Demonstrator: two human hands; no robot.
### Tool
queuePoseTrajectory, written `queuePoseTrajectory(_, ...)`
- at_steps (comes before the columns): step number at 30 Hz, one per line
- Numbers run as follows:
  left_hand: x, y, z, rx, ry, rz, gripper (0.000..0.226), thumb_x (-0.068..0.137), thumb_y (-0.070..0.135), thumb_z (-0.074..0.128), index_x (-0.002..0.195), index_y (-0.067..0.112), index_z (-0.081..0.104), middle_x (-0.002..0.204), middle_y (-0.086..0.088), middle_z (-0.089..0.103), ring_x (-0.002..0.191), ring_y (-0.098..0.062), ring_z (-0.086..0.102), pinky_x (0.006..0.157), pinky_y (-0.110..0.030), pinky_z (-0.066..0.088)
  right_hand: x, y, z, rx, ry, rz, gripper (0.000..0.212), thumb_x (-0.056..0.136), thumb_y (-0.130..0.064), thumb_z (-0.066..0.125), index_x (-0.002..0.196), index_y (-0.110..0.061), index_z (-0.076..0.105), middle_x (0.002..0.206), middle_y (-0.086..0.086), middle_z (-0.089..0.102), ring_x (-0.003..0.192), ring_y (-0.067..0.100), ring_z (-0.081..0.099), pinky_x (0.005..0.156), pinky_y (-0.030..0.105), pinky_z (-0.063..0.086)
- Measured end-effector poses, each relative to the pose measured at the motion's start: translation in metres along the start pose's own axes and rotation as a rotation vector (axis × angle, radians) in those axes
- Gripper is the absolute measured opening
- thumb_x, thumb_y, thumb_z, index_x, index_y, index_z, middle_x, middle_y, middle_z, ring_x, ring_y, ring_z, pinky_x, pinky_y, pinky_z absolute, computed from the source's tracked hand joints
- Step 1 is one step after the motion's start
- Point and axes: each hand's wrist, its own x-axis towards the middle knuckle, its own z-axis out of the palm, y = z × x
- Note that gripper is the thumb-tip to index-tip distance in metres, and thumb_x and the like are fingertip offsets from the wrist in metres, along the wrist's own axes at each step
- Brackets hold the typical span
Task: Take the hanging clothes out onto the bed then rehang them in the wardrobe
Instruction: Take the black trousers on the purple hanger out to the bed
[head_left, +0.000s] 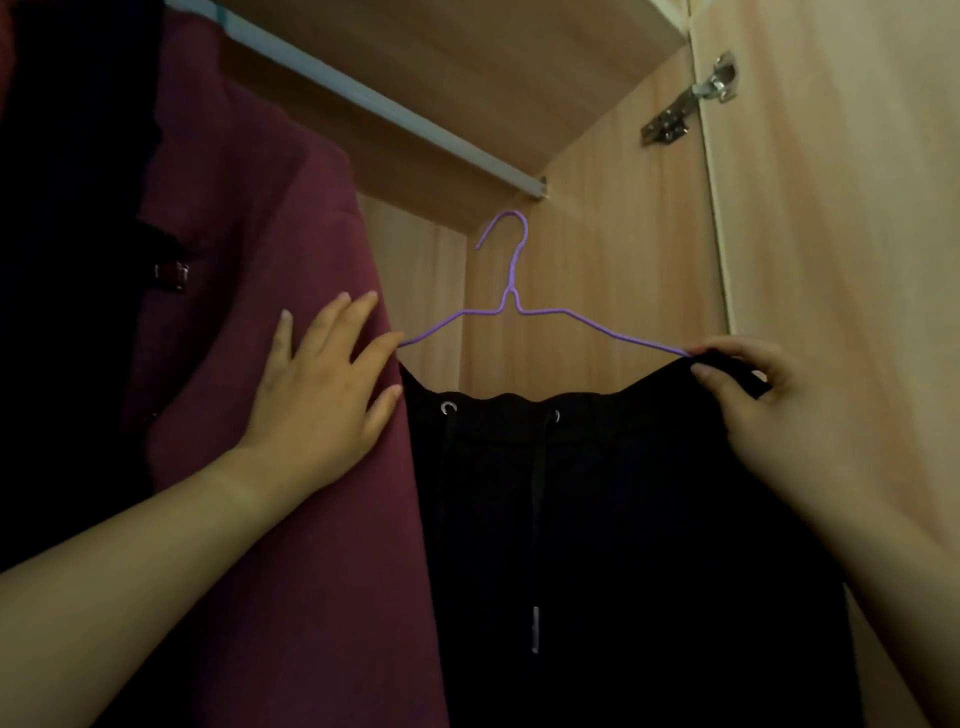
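Fingers (727, 376) of right hand (763, 410) pinched on black drawstring trousers (623, 519) and thin purple wire hanger (511, 296) at centre frame, hook below the rail; left hand (317, 395) flat and open, parting maroon garment (270, 312).

Dim, warm light falls from the upper right. The left side sinks into near-black shadow. Everything looks slightly soft, with wide-angle bending at the edges.

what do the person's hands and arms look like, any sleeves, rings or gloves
Both forearms are bare as far as the view shows, with no sleeves in sight. The left hand and right hand wear no gloves, and no rings, watch or bracelets show. The fingernails look short and unpainted.
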Motion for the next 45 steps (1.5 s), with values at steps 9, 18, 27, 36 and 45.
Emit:
queuePoseTrajectory(9, -0.042, 0.051, 0.002, -0.282, -0.186, 0.063, 0.054, 0.087, 0.047, 0.037, 0.129, 0.018, 0.053, 0.131, -0.007, 0.055, 0.115, -0.028, 0.055, 0.094, -0.046, 0.043, -0.059, -0.012, -0.093, -0.294, 0.049, 0.077, 0.017, 0.084, -0.032, 0.063, 0.099, -0.036, 0.069, 0.096, -0.015, 0.068, 0.093, 0.010, 0.061, 0.070, 0.013, 0.039)
queuePoseTrajectory(18, -0.080, 0.085, -0.016, -0.749, -0.199, 0.052, 0.048, 0.094, 0.039, 0.045, 0.139, 0.024, 0.037, 0.134, -0.003, 0.045, 0.116, -0.025, 0.050, 0.088, -0.040, 0.044, -0.131, -0.058, -0.192, -0.336, 0.044, 0.034, 0.014, 0.084, -0.034, 0.058, 0.089, -0.045, 0.065, 0.090, -0.042, 0.058, 0.088, -0.013, 0.056, 0.085, 0.014, 0.043)
queuePoseTrajectory(27, -0.196, 0.153, -0.057, -0.990, -0.107, 0.061, 0.036, 0.097, 0.037, 0.041, 0.103, 0.011, 0.066, 0.087, -0.012, 0.055, 0.072, -0.036, 0.057, 0.056, -0.041, 0.044, -0.239, -0.090, -0.270, -0.408, -0.027, 0.258, 0.015, 0.086, -0.015, 0.064, 0.096, -0.024, 0.069, 0.096, -0.010, 0.068, 0.095, 0.004, 0.062, 0.091, 0.021, 0.045)
queuePoseTrajectory(36, -0.293, 0.243, -0.145, -1.228, -0.287, 0.111, 0.029, 0.094, 0.035, 0.048, 0.102, 0.020, 0.071, 0.085, -0.001, 0.059, 0.075, -0.015, 0.055, 0.057, -0.031, 0.045, -0.356, -0.121, -0.395, -0.527, -0.021, 0.496, 0.016, 0.086, -0.004, 0.063, 0.091, -0.018, 0.066, 0.087, -0.039, 0.061, 0.088, -0.014, 0.057, 0.085, 0.007, 0.038)
queuePoseTrajectory(45, -0.340, 0.373, -0.269, -1.439, -0.390, 0.274, 0.021, 0.094, 0.029, 0.055, 0.100, 0.019, 0.071, 0.083, -0.001, 0.058, 0.073, -0.021, 0.058, 0.058, -0.041, 0.049, -0.452, -0.178, -0.572, -0.663, 0.136, 0.718, 0.019, 0.086, -0.002, 0.063, 0.091, -0.020, 0.066, 0.086, -0.036, 0.063, 0.087, -0.012, 0.058, 0.085, 0.009, 0.039)
